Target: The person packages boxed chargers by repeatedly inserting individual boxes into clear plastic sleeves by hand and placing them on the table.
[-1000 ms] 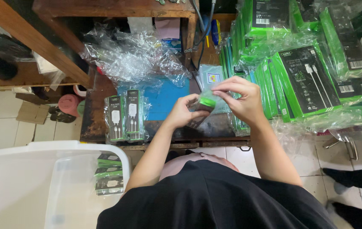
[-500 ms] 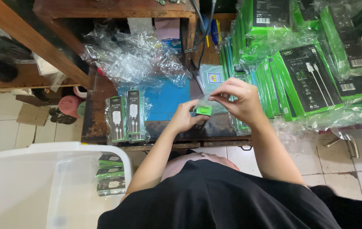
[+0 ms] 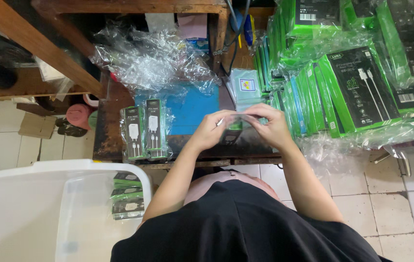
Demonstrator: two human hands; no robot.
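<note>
My left hand [image 3: 211, 130] and my right hand [image 3: 271, 125] meet over the front edge of a dark wooden table [image 3: 104, 138]. Together they pinch a small green and black box in a clear plastic sleeve [image 3: 235, 122], held level between the fingertips. Most of the box is hidden by my fingers. Two similar wrapped boxes [image 3: 142, 132] lie side by side on the table, left of my left hand. A blue mat [image 3: 192, 107] lies just beyond my hands.
A heap of crumpled clear plastic [image 3: 151, 58] lies at the back of the table. Stacks of green boxes [image 3: 357, 85] fill the right side. A pack of clear sleeves [image 3: 246, 86] lies by them. At lower left, a white plastic tub [image 3: 27, 208] stands beside several wrapped boxes [image 3: 127, 194].
My hands have come down toward the table with the small box. Its green end showed between my fingers before; now my fingers and the clear sleeve cover it.
</note>
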